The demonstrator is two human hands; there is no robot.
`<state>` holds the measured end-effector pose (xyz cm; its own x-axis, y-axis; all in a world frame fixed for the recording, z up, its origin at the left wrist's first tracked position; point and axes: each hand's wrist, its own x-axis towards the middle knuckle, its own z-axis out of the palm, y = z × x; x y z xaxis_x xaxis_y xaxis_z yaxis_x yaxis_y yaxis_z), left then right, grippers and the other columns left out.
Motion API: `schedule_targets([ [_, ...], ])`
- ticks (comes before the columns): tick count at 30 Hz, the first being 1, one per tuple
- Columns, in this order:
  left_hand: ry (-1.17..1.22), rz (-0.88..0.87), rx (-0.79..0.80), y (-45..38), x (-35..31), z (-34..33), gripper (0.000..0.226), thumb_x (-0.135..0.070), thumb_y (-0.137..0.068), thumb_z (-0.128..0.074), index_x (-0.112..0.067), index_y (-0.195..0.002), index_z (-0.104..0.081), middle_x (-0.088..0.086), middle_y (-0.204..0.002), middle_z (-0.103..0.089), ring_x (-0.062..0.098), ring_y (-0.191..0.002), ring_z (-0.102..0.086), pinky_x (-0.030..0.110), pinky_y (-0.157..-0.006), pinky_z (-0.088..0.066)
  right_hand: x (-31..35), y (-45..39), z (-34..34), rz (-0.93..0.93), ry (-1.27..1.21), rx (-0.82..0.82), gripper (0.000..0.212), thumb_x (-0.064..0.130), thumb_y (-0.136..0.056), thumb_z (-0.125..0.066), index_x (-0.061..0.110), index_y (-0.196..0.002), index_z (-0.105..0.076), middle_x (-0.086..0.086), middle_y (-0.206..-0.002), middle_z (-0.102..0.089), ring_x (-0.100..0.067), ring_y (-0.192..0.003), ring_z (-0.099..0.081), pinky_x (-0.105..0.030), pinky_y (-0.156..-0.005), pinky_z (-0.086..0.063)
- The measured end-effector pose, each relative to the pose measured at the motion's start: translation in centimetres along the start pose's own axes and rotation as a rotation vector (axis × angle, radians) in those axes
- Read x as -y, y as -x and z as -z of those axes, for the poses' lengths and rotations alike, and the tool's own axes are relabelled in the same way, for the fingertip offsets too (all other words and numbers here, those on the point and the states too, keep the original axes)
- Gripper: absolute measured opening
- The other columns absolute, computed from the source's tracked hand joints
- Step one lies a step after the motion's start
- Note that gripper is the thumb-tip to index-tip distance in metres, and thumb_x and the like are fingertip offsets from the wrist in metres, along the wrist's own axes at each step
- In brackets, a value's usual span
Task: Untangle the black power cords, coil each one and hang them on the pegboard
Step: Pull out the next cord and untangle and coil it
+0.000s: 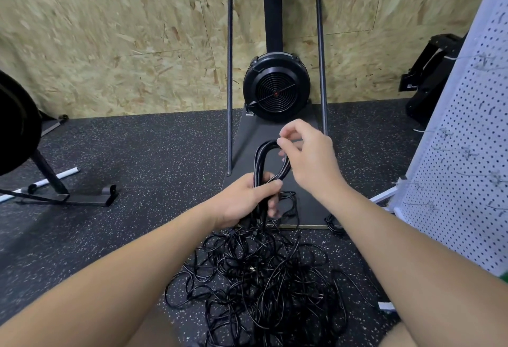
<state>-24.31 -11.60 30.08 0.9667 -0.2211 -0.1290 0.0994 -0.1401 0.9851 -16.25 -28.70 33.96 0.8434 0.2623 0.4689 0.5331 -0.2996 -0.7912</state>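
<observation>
Now the black coil (270, 164) at the middle of the frame is a long narrow loop of several thin, glossy strands, standing upright. Its lower end sits inside the left hand (244, 201), whose fingers are curled tight around the bundle. Its upper bend is pinched by the fingertips of the right hand (309, 154), just above. One coil is held; how many cords make the tangled pile (261, 278) on the floor below cannot be told. One white pegboard (464, 154) stands at the right edge.
</observation>
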Motion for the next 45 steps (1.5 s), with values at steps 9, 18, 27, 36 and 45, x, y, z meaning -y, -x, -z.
schedule_targets([
  [9,0.273,-0.069,-0.226,-0.5,-1.4,0.4,0.029,-0.026,-0.117,-0.052,-0.020,-0.089,-0.052,0.001,-0.074,-0.038,0.016,-0.064,-0.033,0.029,-0.062,-0.046,-2.7,0.0,-0.8,-0.473,-0.295,0.280,0.025,0.002,-0.111,-0.049,0.010,-0.118,-0.072,-0.016,-0.117,-0.080,-0.025,-0.101,-0.081,-0.044,-0.095,-0.066],
  [18,0.508,-0.124,-0.354,-1.0,-2.1,1.3,0.024,-0.030,-0.115,-0.056,-0.019,-0.094,-0.056,-0.001,-0.076,-0.040,0.014,-0.062,-0.037,0.030,-0.068,-0.052,-5.1,4.3,-3.4,-0.410,0.051,0.966,0.023,0.016,-0.088,-0.088,0.014,-0.107,-0.076,-0.001,-0.101,-0.083,-0.013,-0.088,-0.072,-0.043,-0.096,-0.059],
  [27,0.585,-0.141,-0.717,-1.8,-1.4,5.3,0.027,-0.030,-0.113,-0.061,-0.023,-0.089,-0.050,-0.002,-0.072,-0.044,0.014,-0.061,-0.039,0.028,-0.059,-0.041,-2.0,3.4,-2.1,-0.337,0.022,0.699,0.010,0.020,-0.100,-0.081,0.013,-0.100,-0.075,-0.009,-0.081,-0.081,-0.017,-0.069,-0.069,-0.039,-0.071,-0.050],
  [36,0.491,-0.111,-0.537,-0.4,-2.9,4.6,0.024,-0.031,-0.113,-0.061,-0.020,-0.091,-0.058,-0.003,-0.073,-0.045,0.013,-0.061,-0.038,0.028,-0.061,-0.039,2.2,1.3,-0.1,-0.120,-0.178,0.483,0.023,0.020,-0.110,-0.059,0.014,-0.095,-0.075,-0.001,-0.080,-0.076,-0.018,-0.063,-0.052,-0.030,-0.056,-0.045],
  [45,0.277,-0.018,-0.122,-0.3,-1.8,2.1,0.054,-0.062,-0.098,-0.073,-0.009,-0.094,-0.066,0.013,-0.088,-0.060,0.015,-0.072,-0.047,0.025,-0.064,-0.041,2.0,1.9,-1.2,-0.242,-0.026,0.335,0.046,0.048,-0.101,-0.074,0.008,-0.079,-0.077,-0.004,-0.066,-0.076,-0.007,-0.049,-0.061,-0.033,-0.055,-0.056],
])
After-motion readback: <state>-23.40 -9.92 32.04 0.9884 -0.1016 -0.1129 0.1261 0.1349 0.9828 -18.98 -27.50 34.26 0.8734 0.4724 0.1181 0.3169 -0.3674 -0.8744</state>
